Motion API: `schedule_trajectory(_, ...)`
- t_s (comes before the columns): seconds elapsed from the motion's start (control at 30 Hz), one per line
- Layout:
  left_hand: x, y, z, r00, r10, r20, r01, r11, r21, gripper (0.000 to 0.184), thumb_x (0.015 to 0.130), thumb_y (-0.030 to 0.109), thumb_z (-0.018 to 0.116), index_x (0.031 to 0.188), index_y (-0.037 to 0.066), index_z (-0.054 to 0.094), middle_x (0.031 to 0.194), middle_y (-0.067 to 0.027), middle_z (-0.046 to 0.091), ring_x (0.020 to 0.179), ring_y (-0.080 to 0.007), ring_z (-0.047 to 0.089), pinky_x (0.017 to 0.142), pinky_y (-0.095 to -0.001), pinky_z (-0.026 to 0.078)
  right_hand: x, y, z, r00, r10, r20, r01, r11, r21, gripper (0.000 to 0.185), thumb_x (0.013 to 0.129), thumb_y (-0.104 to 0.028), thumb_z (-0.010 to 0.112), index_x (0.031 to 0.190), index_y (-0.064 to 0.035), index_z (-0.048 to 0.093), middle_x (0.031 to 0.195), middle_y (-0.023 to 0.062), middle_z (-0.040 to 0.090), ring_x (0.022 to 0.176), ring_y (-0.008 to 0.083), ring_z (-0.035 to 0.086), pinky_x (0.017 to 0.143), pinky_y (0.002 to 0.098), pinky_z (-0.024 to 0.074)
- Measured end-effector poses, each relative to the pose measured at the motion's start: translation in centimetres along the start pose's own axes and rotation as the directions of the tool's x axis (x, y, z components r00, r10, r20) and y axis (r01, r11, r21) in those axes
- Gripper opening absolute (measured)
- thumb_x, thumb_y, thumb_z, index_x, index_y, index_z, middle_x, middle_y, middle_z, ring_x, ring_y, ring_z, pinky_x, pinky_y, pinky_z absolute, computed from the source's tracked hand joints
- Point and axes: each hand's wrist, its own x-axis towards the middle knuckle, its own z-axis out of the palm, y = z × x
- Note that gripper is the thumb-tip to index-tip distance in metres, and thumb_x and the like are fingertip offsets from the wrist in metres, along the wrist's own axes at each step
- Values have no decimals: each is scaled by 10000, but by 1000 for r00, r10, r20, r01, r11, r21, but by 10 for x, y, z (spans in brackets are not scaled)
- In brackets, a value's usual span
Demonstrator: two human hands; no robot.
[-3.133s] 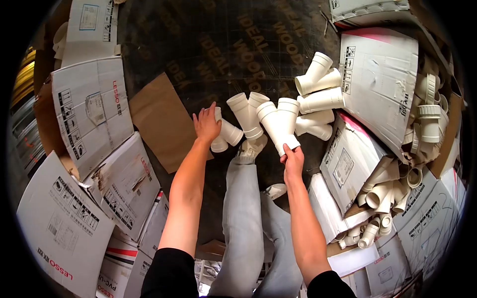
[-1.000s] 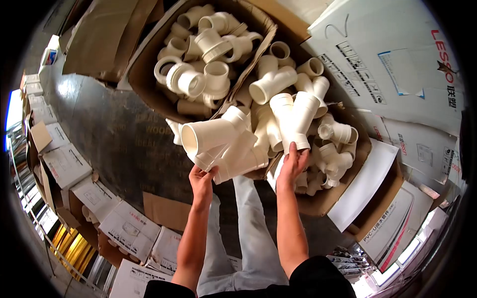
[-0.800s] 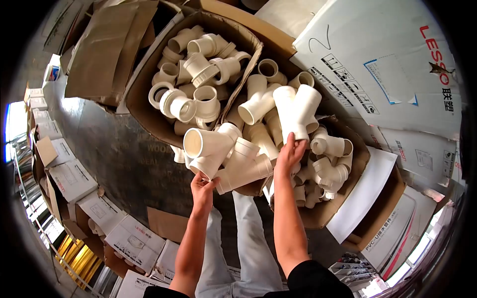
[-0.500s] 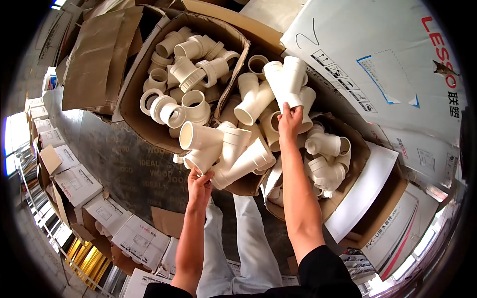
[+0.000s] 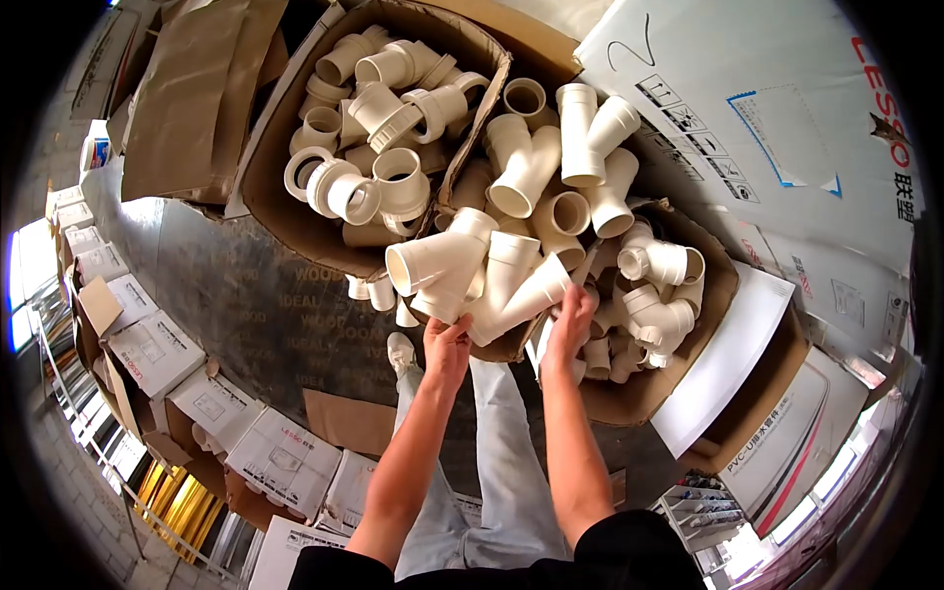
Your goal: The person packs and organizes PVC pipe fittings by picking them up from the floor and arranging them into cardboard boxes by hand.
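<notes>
My left hand [image 5: 448, 346] pinches the lower end of a white Y-shaped pipe fitting [image 5: 441, 258] over the near edge of an open box. Another Y fitting [image 5: 513, 295] lies against it, its lower end by my left fingers. My right hand [image 5: 572, 317] is beside that second fitting's right opening, fingers curled; whether it grips anything is hidden. Farther up, a Y fitting [image 5: 590, 133] rests on other fittings in the middle box, apart from both hands.
An open carton [image 5: 258, 187] of couplings and elbows stands at upper left, another box [image 5: 723, 295] of smaller fittings at right. A large white LESSO carton [image 5: 787, 88] leans at upper right. White boxes [image 5: 280, 462] line the lower left. Flat cardboard [image 5: 192, 108] lies at upper left.
The Y fitting from my right hand now rests in the middle box, let go. My right hand has come back down beside my left, which has moved slightly right with its fitting.
</notes>
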Motion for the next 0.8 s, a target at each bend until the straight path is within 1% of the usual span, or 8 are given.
schedule_trajectory(0.07, 6, -19, -17, 1000, -7, 21, 8, 1000, -27, 266, 956, 7, 655, 1208, 88, 624, 1112, -49, 698, 987, -179, 677, 837, -331, 546, -52, -21, 14, 991, 133, -3, -129, 967, 220, 684, 986, -346, 660, 1467, 25, 345, 1282, 168, 561, 1184, 233, 539, 1033, 353, 427)
schedule_trajectory(0.17, -6, -21, 2, 987, -129, -95, 123, 990, -63, 247, 996, 202, 672, 1217, 132, 589, 1021, -15, 686, 924, -157, 671, 770, -330, 528, -67, 20, 25, 966, 105, 235, -156, 965, 210, 926, 902, -259, 770, 1555, 32, 181, 1445, 213, 477, 1305, 275, 494, 1075, 375, 412)
schedule_trajectory(0.3, 0, -39, -8, 982, -182, 44, 183, 983, -24, 274, 1041, 359, 587, 1222, 153, 579, 941, -5, 656, 805, -140, 606, 711, -321, 491, -70, 39, 42, 988, -61, 140, 81, 986, -144, 952, 863, -278, 796, 1545, 54, 220, 1460, 265, 456, 1329, 345, 489, 1099, 414, 398)
schedule_trajectory(0.43, 7, -44, 3, 931, -361, -52, 351, 927, -132, 356, 1057, 381, 541, 1359, 230, 428, 1040, -45, 641, 934, -181, 616, 869, -406, 506, -68, 20, 42, 993, -34, 109, 66, 950, -306, 901, 874, -308, 776, 1520, 76, 278, 1460, 297, 434, 1331, 407, 476, 1107, 440, 395)
schedule_trajectory(0.57, 22, -55, -14, 937, -340, -78, 328, 935, -131, 366, 1052, 330, 560, 1355, 211, 391, 1038, -70, 644, 908, -211, 638, 820, -423, 551, -63, 29, 33, 989, -90, 119, 119, 957, -265, 844, 890, -312, 760, 1492, 90, 325, 1456, 295, 424, 1314, 400, 482, 1102, 442, 393)
schedule_trajectory(0.67, 20, -49, -22, 923, -326, -206, 342, 938, 47, 395, 1034, 302, 594, 1347, 179, 385, 992, -93, 658, 810, -219, 660, 712, -392, 585, -73, 25, 28, 987, -131, 88, 143, 979, -147, 696, 925, -236, 723, 1455, 60, 383, 1426, 259, 442, 1287, 390, 483, 1087, 451, 396)
schedule_trajectory(0.73, 21, -44, -29, 914, -270, -301, 348, 905, 246, 429, 1010, 295, 627, 1318, 103, 399, 952, -118, 662, 720, -223, 670, 621, -367, 594, -80, 23, 21, 894, -446, 44, 414, 784, -462, 542, 950, -175, 679, 1397, 22, 444, 1396, 224, 464, 1273, 382, 483, 1063, 459, 412)
schedule_trajectory(0.8, 24, -33, -55, 932, -273, -237, 339, 888, 310, 432, 994, 302, 630, 1268, 21, 447, 960, -158, 690, 658, -226, 671, 579, -344, 593, -91, 23, 15, 833, -547, 82, 522, 728, -444, 433, 951, -88, 633, 1345, 0, 476, 1368, 196, 487, 1234, 346, 500, 1002, 444, 457)
